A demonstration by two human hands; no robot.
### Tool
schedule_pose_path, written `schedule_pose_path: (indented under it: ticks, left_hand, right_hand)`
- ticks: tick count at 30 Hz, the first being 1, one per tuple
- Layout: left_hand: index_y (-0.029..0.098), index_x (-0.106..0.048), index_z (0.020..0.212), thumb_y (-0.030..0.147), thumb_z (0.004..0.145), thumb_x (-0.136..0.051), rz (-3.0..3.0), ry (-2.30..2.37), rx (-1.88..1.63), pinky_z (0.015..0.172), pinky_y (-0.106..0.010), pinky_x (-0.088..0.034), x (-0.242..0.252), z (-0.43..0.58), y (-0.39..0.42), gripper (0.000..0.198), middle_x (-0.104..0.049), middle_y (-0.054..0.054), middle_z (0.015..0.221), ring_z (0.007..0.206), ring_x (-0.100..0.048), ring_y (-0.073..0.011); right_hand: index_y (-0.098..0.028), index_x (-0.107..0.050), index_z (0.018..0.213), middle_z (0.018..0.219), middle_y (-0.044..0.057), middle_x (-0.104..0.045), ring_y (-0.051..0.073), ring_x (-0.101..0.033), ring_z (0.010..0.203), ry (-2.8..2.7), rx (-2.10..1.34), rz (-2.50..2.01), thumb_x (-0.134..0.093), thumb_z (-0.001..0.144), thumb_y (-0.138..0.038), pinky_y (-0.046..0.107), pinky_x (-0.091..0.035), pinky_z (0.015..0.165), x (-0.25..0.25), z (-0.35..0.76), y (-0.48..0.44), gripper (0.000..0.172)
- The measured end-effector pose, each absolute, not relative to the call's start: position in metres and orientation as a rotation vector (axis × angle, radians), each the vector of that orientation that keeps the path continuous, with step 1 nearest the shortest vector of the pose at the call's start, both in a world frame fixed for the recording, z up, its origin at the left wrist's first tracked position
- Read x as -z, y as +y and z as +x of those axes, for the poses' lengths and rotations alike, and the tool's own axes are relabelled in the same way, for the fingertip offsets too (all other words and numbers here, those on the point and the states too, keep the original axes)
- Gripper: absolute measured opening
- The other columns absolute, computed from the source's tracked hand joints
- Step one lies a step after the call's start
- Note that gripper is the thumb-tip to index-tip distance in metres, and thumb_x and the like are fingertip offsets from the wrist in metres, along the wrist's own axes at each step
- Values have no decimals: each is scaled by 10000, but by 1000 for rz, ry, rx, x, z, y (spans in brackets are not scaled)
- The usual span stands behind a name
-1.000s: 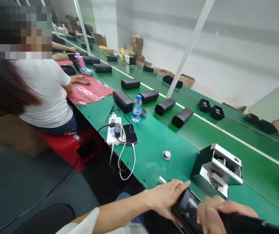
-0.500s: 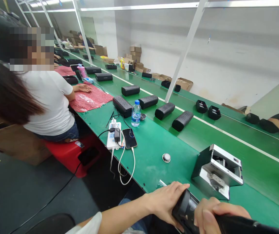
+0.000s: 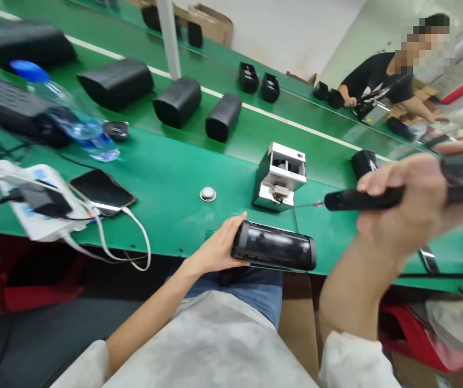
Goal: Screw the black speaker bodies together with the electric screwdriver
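The black speaker (image 3: 274, 252) lies on its side at the near edge of the green surface (image 3: 174, 215), lower middle of the frame, the left hand (image 3: 219, 248) clasping its end. The right hand (image 3: 409, 207), its grip closed round a screwdriver (image 3: 360, 199), has the tip at the silver feeder box (image 3: 280, 175); the bit hasn't met the speaker yet, I'd say

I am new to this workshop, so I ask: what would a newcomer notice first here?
First, the right hand at the right, gripping a black screwdriver whose tip points toward a small white machine on the green table. Next, the left hand holds a black speaker at the table's near edge. Behind, black shells lie in a row.
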State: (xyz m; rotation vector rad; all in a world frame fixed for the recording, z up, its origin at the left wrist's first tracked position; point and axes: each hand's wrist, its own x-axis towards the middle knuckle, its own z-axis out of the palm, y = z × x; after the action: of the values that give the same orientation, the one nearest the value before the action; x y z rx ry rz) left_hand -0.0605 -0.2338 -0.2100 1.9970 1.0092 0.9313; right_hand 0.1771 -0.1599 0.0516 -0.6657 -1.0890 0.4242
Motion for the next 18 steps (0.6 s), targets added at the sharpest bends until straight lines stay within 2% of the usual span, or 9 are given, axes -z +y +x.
schedule_pose_path:
  ticks: [3, 6, 9, 12, 18]
  left_hand:
    - [355, -23, 1869, 335, 801, -1073, 2014, 999, -907, 1370, -738, -443, 208, -61, -234, 1498, -424, -229, 1797, 1688, -461, -494]
    - [369, 2, 1866, 340, 804, -1073, 2027, 1013, -899, 1358, -737, -459, 206, -61, -235, 1511, -434, -225, 1787, 1674, -480, -494]
    - [375, 16, 1864, 338, 808, -1074, 2032, 1031, -894, 1354, -727, -468, 205, -60, -236, 1518, -433, -224, 1786, 1668, -486, -489]
    - [383, 32, 1865, 341, 809, -1072, 2026, 1042, -890, 1351, -717, -473, 205, -60, -236, 1528, -440, -218, 1780, 1663, -491, -486]
    - [360, 70, 1870, 401, 855, -1039, 2044, 1001, -912, 1346, -710, -469, 206, -60, -235, 1504, -456, -223, 1759, 1656, -489, -487]
  right_hand:
    - [-284, -674, 919, 571, -89, -498, 155, -509, 434, -1169, -296, -552, -783, 845, -213, 325, -417, 430, -38, 180, -125, 149]
    - [-311, -625, 900, 560, -77, -480, 171, -506, 431, -1224, -261, -621, -842, 916, -288, 359, -439, 430, -28, 171, -112, 219]
    - [-350, -580, 923, 578, -59, -497, 182, -508, 468, -1318, -253, -770, -871, 969, -501, 402, -486, 480, -21, 161, -106, 331]
    - [-360, -555, 969, 591, -68, -461, 183, -475, 482, -1356, -263, -871, -802, 1000, -677, 419, -483, 508, -14, 159, -98, 403]
    - [-394, -464, 987, 649, -66, -436, 156, -410, 514, -1364, -262, -950, -739, 1055, -685, 397, -457, 492, -3, 168, -80, 405]
